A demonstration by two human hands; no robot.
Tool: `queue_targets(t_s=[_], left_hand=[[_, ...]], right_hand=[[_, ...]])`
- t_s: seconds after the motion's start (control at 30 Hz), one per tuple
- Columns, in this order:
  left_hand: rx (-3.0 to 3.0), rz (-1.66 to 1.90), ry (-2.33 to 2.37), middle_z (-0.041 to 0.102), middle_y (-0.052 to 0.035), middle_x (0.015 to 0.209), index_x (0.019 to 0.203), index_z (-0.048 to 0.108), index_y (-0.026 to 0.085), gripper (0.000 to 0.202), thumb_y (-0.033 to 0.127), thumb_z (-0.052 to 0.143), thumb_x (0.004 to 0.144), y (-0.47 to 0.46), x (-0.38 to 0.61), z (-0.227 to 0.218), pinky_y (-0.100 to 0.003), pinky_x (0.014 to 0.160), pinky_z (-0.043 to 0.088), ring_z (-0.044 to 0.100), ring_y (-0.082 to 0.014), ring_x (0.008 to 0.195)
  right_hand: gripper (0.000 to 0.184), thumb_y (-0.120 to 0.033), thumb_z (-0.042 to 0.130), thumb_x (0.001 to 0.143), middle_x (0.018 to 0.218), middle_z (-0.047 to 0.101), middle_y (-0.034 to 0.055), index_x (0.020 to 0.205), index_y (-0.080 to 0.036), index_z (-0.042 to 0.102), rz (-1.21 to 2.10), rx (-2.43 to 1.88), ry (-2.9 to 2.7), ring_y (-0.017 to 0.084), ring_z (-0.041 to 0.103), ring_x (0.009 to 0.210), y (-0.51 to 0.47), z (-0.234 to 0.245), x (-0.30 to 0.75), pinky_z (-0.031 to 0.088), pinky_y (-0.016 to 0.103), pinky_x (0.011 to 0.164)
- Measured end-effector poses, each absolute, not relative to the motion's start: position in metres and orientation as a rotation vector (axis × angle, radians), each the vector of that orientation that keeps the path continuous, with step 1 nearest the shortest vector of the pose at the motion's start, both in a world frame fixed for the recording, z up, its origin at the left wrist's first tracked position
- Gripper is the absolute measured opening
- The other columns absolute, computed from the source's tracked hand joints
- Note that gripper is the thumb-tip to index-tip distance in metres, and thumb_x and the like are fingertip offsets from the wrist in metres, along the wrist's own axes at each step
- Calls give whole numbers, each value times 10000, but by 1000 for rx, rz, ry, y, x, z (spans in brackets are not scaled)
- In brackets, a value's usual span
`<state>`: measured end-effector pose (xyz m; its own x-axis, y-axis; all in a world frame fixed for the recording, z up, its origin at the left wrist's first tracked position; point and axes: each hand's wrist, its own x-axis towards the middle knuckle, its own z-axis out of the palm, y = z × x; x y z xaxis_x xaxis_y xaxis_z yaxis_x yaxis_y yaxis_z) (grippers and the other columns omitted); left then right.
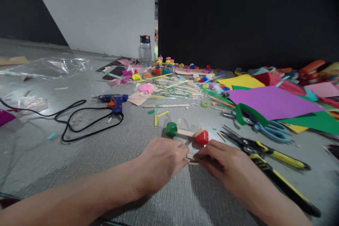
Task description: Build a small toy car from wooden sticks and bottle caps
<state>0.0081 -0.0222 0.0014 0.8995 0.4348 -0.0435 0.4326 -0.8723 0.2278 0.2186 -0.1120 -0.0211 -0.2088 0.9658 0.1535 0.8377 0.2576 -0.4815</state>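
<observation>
Both my hands meet near the front middle of the table, over short wooden sticks [192, 158]. My left hand [165, 160] is closed on the sticks' left ends. Fingers of my right hand [222, 160] pinch their right ends; a dark patch shows by those fingertips, and I cannot make out what it is. Just beyond lies a small assembly of wooden sticks [186, 133], with a green bottle cap [171, 129] at its left end and a red bottle cap [202, 137] at its right.
Black-and-yellow pruning shears [261, 152] and blue-handled scissors [272, 130] lie at right, beside coloured paper sheets [272, 102]. A blue glue gun [116, 103] with a looping black cord rests at left. Wrapped sticks [174, 86], caps and a water bottle [145, 47] stand farther back.
</observation>
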Motion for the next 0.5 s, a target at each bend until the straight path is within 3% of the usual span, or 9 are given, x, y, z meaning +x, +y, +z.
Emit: queue_targets(t_s=[0.23,0.5], left_hand=[[2791,121,608,741,-58,922,977,692,150,195,278,552,1024,-21,8,-4,-324,659,454,696,-234,804],[2774,228,590,738,-57,852,908,692,141,241,266,530,1035,-21,7,-6,-307,636,418,675,-206,764]], right_hand=[[180,-119,534,1031,1020,670,32,1007,-228,675,484,-1593,-2213,217,646,911,-112,-13,220,465,341,752],[195,-146,481,1036,913,663,36,932,-208,634,361,-1588,-2305,229,657,803,-113,-24,222,477,346,661]])
